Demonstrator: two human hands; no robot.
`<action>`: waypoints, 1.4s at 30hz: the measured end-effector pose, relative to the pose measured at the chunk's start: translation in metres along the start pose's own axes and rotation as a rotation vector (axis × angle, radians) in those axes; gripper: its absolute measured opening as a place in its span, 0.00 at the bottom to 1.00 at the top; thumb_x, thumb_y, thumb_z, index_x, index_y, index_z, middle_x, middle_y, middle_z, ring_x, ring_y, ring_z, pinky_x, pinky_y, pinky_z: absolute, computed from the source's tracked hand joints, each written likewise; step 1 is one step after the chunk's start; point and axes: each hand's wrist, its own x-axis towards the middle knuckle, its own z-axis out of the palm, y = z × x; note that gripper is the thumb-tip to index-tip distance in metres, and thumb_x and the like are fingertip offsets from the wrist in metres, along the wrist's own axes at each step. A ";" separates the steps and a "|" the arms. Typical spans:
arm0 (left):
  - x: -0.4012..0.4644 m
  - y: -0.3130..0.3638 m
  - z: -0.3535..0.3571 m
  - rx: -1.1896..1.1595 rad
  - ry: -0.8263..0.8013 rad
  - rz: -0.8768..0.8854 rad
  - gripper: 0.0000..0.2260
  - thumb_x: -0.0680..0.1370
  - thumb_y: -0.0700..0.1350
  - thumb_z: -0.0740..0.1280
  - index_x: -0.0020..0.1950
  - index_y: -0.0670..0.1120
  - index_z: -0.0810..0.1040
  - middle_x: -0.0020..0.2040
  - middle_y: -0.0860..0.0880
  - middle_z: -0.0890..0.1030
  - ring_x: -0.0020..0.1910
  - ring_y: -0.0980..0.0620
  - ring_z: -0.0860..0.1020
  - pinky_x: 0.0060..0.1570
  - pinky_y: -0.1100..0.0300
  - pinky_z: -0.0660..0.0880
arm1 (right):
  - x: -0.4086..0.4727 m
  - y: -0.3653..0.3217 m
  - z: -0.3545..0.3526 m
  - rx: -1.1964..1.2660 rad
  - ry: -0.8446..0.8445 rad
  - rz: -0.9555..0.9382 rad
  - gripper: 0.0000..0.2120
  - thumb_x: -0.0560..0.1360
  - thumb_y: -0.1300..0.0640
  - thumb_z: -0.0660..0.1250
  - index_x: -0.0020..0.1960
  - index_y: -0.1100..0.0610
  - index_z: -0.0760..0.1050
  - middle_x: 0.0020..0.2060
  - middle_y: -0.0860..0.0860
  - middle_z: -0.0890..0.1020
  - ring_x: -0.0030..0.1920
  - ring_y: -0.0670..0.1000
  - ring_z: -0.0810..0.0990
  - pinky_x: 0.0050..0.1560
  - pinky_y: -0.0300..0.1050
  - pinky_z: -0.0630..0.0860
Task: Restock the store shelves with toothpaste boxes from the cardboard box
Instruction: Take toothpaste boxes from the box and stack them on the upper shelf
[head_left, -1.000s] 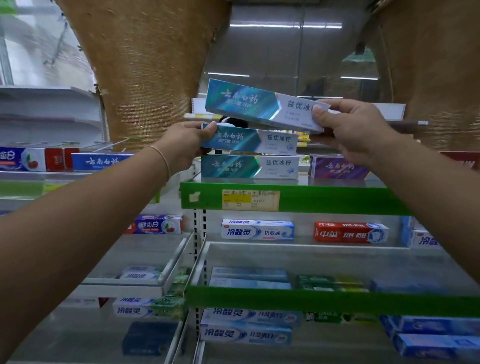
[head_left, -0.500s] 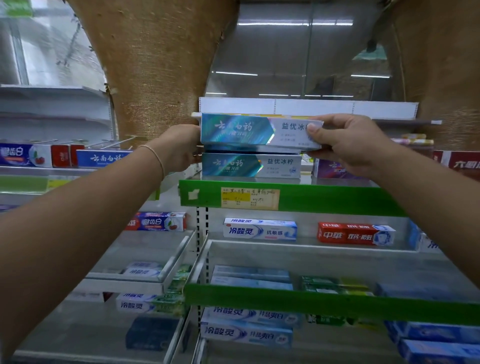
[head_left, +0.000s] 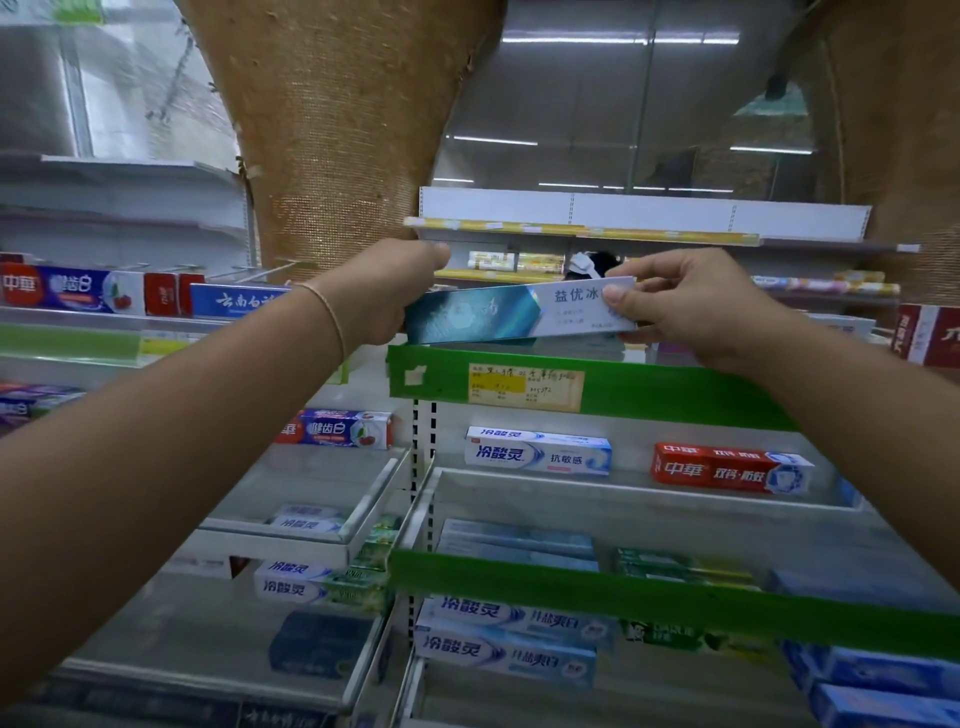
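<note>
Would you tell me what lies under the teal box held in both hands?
Under the teal box, gripped by the left hand and right hand, only the green shelf edge shows. The box and edge cover any stack below.

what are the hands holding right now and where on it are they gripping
A teal-and-white toothpaste box, held by its two short ends: the left hand at the teal end, the right hand pinching the white end.
</note>
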 end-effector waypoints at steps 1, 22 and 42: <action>-0.001 0.000 0.000 0.011 -0.002 -0.005 0.14 0.82 0.49 0.62 0.62 0.41 0.71 0.50 0.43 0.78 0.46 0.48 0.79 0.53 0.52 0.79 | 0.000 0.001 -0.001 -0.038 0.008 0.004 0.10 0.75 0.61 0.71 0.56 0.59 0.80 0.48 0.56 0.83 0.50 0.54 0.84 0.43 0.44 0.84; 0.023 0.002 -0.009 0.143 -0.064 0.134 0.16 0.81 0.46 0.65 0.66 0.42 0.70 0.62 0.42 0.75 0.59 0.45 0.75 0.62 0.51 0.74 | 0.008 -0.023 -0.015 -0.279 0.089 -0.030 0.10 0.73 0.49 0.75 0.44 0.56 0.82 0.42 0.54 0.82 0.44 0.52 0.80 0.52 0.54 0.82; 0.072 0.003 -0.005 0.248 -0.137 -0.236 0.30 0.82 0.60 0.54 0.65 0.33 0.66 0.48 0.36 0.78 0.47 0.43 0.80 0.50 0.48 0.79 | 0.078 -0.032 0.026 -0.500 -0.196 0.490 0.29 0.83 0.38 0.50 0.66 0.61 0.70 0.56 0.66 0.76 0.41 0.58 0.79 0.32 0.47 0.73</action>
